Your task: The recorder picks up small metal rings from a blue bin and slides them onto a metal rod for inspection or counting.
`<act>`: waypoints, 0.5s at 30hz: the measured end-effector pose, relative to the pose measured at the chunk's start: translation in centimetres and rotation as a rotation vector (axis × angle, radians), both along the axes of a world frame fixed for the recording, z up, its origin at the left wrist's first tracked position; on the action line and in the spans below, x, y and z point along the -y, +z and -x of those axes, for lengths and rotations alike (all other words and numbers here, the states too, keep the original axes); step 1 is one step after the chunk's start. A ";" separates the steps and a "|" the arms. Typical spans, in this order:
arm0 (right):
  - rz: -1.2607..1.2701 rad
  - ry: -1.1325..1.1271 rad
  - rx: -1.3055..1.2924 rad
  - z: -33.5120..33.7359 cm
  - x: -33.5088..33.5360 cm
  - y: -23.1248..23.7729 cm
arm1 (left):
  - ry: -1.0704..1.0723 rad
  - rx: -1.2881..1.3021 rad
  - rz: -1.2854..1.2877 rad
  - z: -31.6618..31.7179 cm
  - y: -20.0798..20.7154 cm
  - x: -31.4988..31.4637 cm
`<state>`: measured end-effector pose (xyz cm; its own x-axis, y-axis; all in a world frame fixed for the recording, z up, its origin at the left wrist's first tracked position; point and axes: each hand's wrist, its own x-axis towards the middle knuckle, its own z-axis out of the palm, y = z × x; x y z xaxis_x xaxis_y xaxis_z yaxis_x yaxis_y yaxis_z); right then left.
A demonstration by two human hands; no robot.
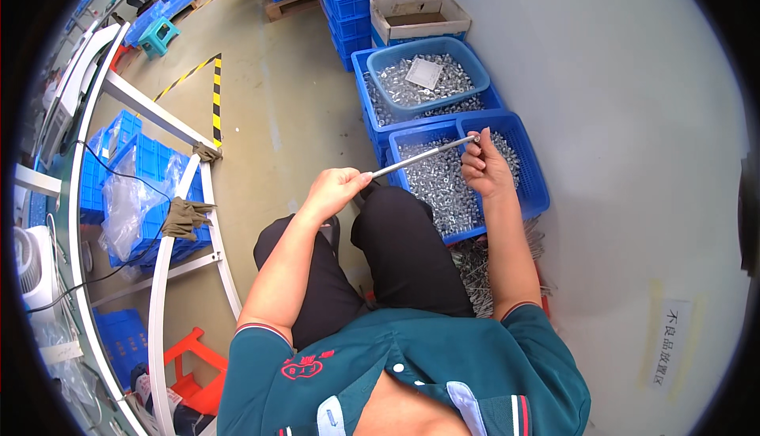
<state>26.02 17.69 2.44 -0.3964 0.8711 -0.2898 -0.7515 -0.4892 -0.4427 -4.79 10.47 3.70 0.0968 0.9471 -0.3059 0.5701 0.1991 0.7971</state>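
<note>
Left hand (336, 186) raised over knee, fingers curled closed around near end of metal rod (423, 156). Right hand (483, 168) raised further forward, fingertips pinched on far end of rod. Rod was one piece, held slanted between both hands, above blue basket (538, 190) filled with small metal parts (443, 186). Second blue basket (459, 52) of parts stood beyond, white card (423, 72) on top. Two gloves hung on white frame (158, 277) at left.

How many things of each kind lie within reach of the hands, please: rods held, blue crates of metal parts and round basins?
Rod: 1
Blue crates of parts: 2
Basin: 1
Total: 4
</note>
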 end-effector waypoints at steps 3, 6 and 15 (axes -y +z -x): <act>0.006 -0.023 0.095 0.1 0.1 0.4 | -0.020 0.006 0.008 -0.1 0.1 0.2; -0.060 -0.015 0.226 0.6 0.2 1.3 | 0.010 0.018 -0.026 0.0 -0.4 0.2; -0.333 0.233 0.522 0.7 0.1 3.7 | -0.018 -0.001 -0.055 -0.1 1.5 0.3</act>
<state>25.29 17.61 6.17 -0.4656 0.8559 -0.2252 -0.2883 -0.3873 -0.8757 -4.72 10.15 5.16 0.1137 0.9606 -0.2536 0.5744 0.1447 0.8057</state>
